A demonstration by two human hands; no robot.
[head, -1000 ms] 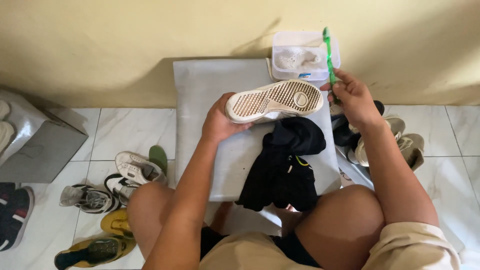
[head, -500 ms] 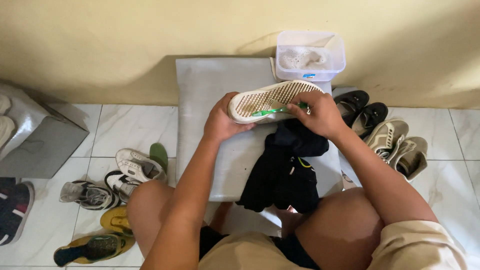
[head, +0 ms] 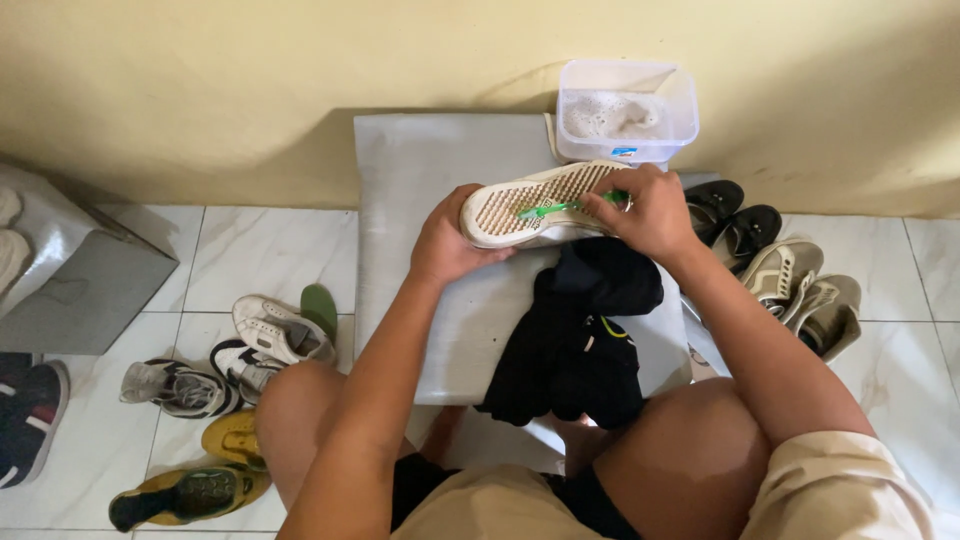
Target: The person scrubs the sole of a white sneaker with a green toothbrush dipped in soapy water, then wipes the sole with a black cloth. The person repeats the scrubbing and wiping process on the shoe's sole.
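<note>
Over a grey board (head: pixel 420 300) on the tiled floor, a white shoe (head: pixel 530 205) is gripped sole-up by the left hand (head: pixel 445 240); a green toothbrush (head: pixel 560 207), raised beside the soapy tub (head: pixel 625 110) a second ago, is now pressed to the sole by the closed right hand (head: pixel 650 210), suggesting scrubbing has begun.

White shoe (head: pixel 540 205) sole-up, lying sideways, heel end gripped in left hand (head: pixel 447 240). Green toothbrush (head: pixel 560 208) (handle in right hand (head: pixel 650 212)) lies flat across the ribbed sole, bristle end toward left hand.
</note>
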